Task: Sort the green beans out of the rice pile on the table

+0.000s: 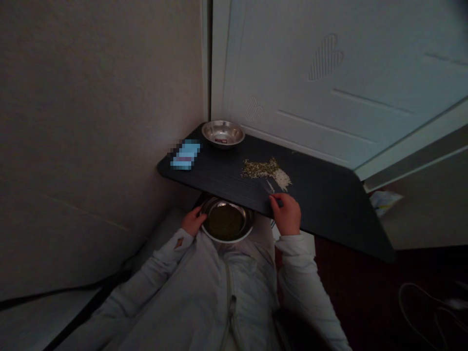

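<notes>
My left hand (193, 221) is closed on the near-left rim of a metal bowl (249, 228). The bowl rests at my lap, partly under the table edge, with dark green, fine contents (225, 220) inside. My right hand (286, 213) is over the front edge of the black tabletop (321, 200), thumb and fingers pinched together. A thin, pale, see-through piece (269, 185) shows just beyond its fingertips; its kind is unclear. Beyond that lie a heap of small greenish grains (258, 168) and, touching it, a patch of whitish grains (282, 179).
A second metal bowl (223, 132) with a small dark-red item inside stands at the back left. A phone (185, 155) with a lit, blurred screen lies at the left end. A wall (109, 97) borders the left, a white door (292, 73) the back. Cables (420, 292) lie lower right.
</notes>
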Available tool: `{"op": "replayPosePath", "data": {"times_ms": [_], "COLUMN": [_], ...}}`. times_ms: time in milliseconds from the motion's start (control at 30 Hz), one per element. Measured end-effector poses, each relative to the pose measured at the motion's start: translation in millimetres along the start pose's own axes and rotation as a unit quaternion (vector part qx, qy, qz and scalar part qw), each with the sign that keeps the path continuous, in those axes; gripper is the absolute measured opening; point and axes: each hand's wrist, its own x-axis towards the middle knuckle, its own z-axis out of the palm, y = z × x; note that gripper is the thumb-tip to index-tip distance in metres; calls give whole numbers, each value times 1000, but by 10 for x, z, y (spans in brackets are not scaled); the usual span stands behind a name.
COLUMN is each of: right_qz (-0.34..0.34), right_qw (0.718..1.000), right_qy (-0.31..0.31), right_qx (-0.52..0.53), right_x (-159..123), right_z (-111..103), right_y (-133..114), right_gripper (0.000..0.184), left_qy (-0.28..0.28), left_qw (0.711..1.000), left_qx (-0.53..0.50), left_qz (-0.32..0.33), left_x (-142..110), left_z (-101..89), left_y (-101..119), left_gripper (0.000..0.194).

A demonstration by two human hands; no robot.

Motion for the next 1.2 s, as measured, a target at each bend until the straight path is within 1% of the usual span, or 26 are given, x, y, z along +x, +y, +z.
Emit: {"op": "replayPosePath", "data": {"times_ms": [133,267,400,633,700,800,967,1200], "right_qz": [24,53,94,159,169,167,130,94], "right_qw": [1000,998,994,975,972,972,980,984], "right_qy": [14,29,45,110,120,118,109,82], "right_qx": [-6,15,42,107,114,114,106,125], "right_x": [75,147,221,306,314,321,373,594], "right_z": [-21,-37,-48,-60,-53,-33,-3,52], "right_y": [134,231,263,288,290,271,174,38], "right_gripper": [23,23,24,26,26,26,24,22], "left_qy": [0,-8,1,2,6,3,3,-8], "left_qw": [1000,1000,1000,1000,1000,1000,1000,1000], "left_qx": [-15,-27,-15,-20,-13,-7,-6,-24], "left_qz": [2,0,-6,-7,-10,-7,1,2], "left_x": [5,-4,-14,-26,-28,-28,-36,-32], "left_z": [3,-9,-19,-24,-27,-26,-24,-23], "left_y": [-26,-8,8,19,31,38,45,47], "left_gripper": [41,42,40,41,41,39,38,37]}}
